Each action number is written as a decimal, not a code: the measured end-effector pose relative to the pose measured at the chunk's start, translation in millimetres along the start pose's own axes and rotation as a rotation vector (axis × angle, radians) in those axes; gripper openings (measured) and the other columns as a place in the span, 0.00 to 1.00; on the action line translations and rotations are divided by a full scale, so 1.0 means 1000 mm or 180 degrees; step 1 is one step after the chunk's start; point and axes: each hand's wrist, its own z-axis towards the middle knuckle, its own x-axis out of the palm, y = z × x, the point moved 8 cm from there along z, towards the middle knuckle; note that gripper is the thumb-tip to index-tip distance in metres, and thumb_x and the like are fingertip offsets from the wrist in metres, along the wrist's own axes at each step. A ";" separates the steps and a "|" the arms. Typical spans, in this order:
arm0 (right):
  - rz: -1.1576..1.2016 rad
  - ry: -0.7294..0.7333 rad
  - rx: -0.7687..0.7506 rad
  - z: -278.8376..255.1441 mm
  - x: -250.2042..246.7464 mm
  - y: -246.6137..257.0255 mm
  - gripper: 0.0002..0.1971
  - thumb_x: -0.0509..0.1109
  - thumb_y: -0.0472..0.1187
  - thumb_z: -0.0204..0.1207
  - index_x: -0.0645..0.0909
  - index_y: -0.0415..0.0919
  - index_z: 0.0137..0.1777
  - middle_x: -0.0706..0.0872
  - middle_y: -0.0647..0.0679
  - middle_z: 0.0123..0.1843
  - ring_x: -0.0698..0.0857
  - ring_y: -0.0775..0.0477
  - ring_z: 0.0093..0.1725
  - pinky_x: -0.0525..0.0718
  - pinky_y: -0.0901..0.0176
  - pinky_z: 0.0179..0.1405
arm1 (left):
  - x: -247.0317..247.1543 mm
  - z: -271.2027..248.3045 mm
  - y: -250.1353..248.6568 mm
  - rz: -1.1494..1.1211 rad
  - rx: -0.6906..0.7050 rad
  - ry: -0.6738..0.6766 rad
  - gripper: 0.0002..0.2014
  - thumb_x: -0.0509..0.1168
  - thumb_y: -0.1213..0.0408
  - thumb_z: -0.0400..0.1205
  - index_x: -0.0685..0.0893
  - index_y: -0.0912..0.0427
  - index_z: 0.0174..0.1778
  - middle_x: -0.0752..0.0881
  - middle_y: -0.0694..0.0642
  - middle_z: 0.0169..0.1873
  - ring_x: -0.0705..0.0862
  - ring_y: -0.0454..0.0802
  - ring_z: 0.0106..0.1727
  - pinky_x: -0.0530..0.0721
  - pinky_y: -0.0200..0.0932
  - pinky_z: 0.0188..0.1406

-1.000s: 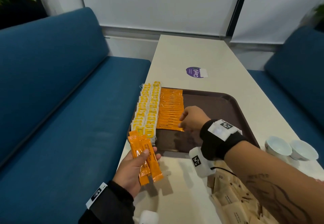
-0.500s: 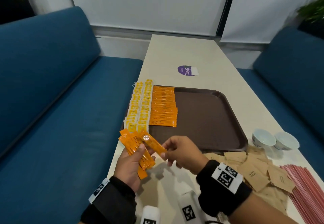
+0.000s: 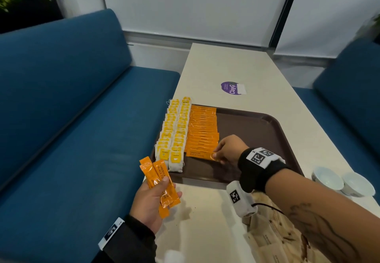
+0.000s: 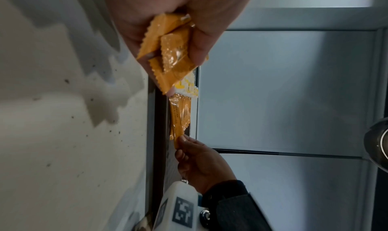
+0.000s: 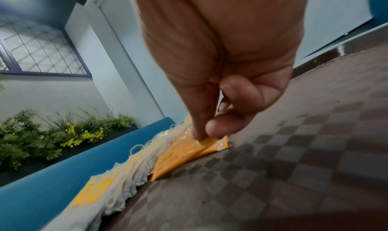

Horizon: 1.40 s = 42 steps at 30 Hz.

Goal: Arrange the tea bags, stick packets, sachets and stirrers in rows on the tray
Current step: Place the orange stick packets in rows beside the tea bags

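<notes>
The right hand (image 3: 230,149) reaches over the near left part of the brown tray (image 3: 267,127), thumb and forefinger pinching the right end of an orange stick packet (image 3: 200,154) that lies at the near end of the stick row (image 3: 202,131). Left of that row, two rows of yellow-tagged tea bags (image 3: 173,133) run along the tray's left edge, touching the sticks. The left hand (image 3: 152,199) hovers over the table (image 3: 207,221) near the tray's near left corner, thumb clamping a few spare sticks (image 3: 162,182) against its fingers. Brown sachets (image 3: 273,240) lie heaped on the table under the right forearm; two white bowls (image 3: 343,180) sit right of the tray
</notes>
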 end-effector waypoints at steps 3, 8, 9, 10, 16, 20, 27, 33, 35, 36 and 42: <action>-0.0290 0.0082 0.0164 0.012 0.007 0.002 0.07 0.75 0.36 0.74 0.81 0.34 0.46 0.88 0.40 0.42 0.83 0.48 0.35 0.85 0.55 0.52 | -0.002 0.003 -0.001 -0.0059 -0.0014 -0.0020 0.10 0.60 0.70 0.83 0.77 0.56 0.58 0.83 0.59 0.49 0.84 0.57 0.48 0.83 0.59 0.51; -0.0870 -0.0022 0.0236 0.022 0.008 0.005 0.10 0.76 0.43 0.73 0.80 0.38 0.46 0.87 0.46 0.37 0.87 0.48 0.40 0.86 0.54 0.54 | -0.004 0.004 0.000 0.0044 -0.0043 -0.0033 0.07 0.60 0.70 0.83 0.79 0.52 0.48 0.84 0.62 0.45 0.85 0.58 0.45 0.83 0.55 0.46; -0.0917 -0.0036 0.0251 0.023 0.008 0.006 0.10 0.75 0.43 0.74 0.80 0.38 0.45 0.89 0.45 0.39 0.88 0.48 0.42 0.86 0.54 0.55 | -0.005 0.004 0.000 0.0074 -0.0053 -0.0035 0.07 0.60 0.69 0.83 0.79 0.52 0.48 0.85 0.62 0.44 0.85 0.59 0.44 0.83 0.55 0.45; -0.0898 -0.0043 0.0254 0.024 0.008 0.006 0.10 0.75 0.42 0.74 0.79 0.38 0.45 0.90 0.44 0.42 0.90 0.48 0.45 0.86 0.53 0.56 | -0.005 0.004 0.000 0.0097 -0.0064 -0.0033 0.07 0.60 0.69 0.83 0.79 0.51 0.47 0.85 0.62 0.44 0.85 0.60 0.44 0.83 0.54 0.44; -0.0731 0.0029 0.0322 0.025 0.009 0.006 0.08 0.73 0.39 0.76 0.76 0.38 0.45 0.90 0.44 0.47 0.90 0.48 0.51 0.86 0.55 0.56 | -0.002 0.002 0.001 0.0191 -0.0075 0.0006 0.07 0.60 0.69 0.83 0.79 0.52 0.48 0.85 0.64 0.46 0.84 0.61 0.47 0.82 0.51 0.39; -0.0892 0.0070 0.0338 0.020 0.005 0.005 0.09 0.72 0.41 0.77 0.77 0.39 0.39 0.89 0.45 0.46 0.89 0.47 0.54 0.84 0.52 0.62 | 0.000 0.000 0.002 0.0273 -0.0113 0.0061 0.07 0.60 0.69 0.83 0.80 0.52 0.48 0.87 0.63 0.44 0.86 0.60 0.45 0.83 0.53 0.41; -0.0043 -0.0353 -0.0367 -0.023 -0.011 0.011 0.11 0.76 0.36 0.72 0.79 0.35 0.49 0.86 0.41 0.44 0.85 0.48 0.37 0.87 0.53 0.43 | 0.006 -0.002 0.005 0.0177 -0.0155 0.0068 0.07 0.61 0.69 0.83 0.81 0.52 0.47 0.86 0.58 0.42 0.85 0.57 0.46 0.82 0.53 0.43; 0.0280 0.0640 -0.0836 -0.096 0.049 0.010 0.13 0.79 0.40 0.70 0.78 0.40 0.47 0.86 0.45 0.39 0.84 0.52 0.34 0.76 0.64 0.22 | 0.015 -0.003 0.016 0.0165 -0.0206 0.0109 0.05 0.61 0.67 0.83 0.82 0.59 0.51 0.86 0.59 0.35 0.85 0.56 0.36 0.83 0.49 0.38; 0.0458 0.0806 -0.0866 -0.108 0.069 0.003 0.13 0.80 0.38 0.68 0.77 0.42 0.45 0.85 0.47 0.33 0.84 0.51 0.30 0.72 0.65 0.17 | 0.019 -0.004 0.019 0.0105 -0.0213 0.0157 0.06 0.60 0.68 0.84 0.81 0.61 0.52 0.85 0.60 0.36 0.85 0.56 0.35 0.84 0.48 0.34; 0.0567 0.0774 -0.0849 -0.112 0.075 -0.002 0.14 0.80 0.36 0.68 0.76 0.42 0.45 0.85 0.48 0.31 0.84 0.52 0.28 0.72 0.67 0.16 | 0.020 -0.005 0.020 0.0079 -0.0225 0.0172 0.06 0.59 0.68 0.84 0.81 0.62 0.53 0.85 0.61 0.37 0.85 0.57 0.37 0.84 0.49 0.35; 0.1118 0.0231 -0.0725 -0.119 0.075 -0.019 0.06 0.72 0.27 0.74 0.79 0.37 0.44 0.81 0.49 0.27 0.79 0.62 0.19 0.70 0.75 0.17 | 0.016 -0.003 0.025 0.0090 -0.0167 0.0091 0.07 0.60 0.68 0.84 0.81 0.60 0.55 0.86 0.61 0.43 0.85 0.59 0.48 0.84 0.54 0.48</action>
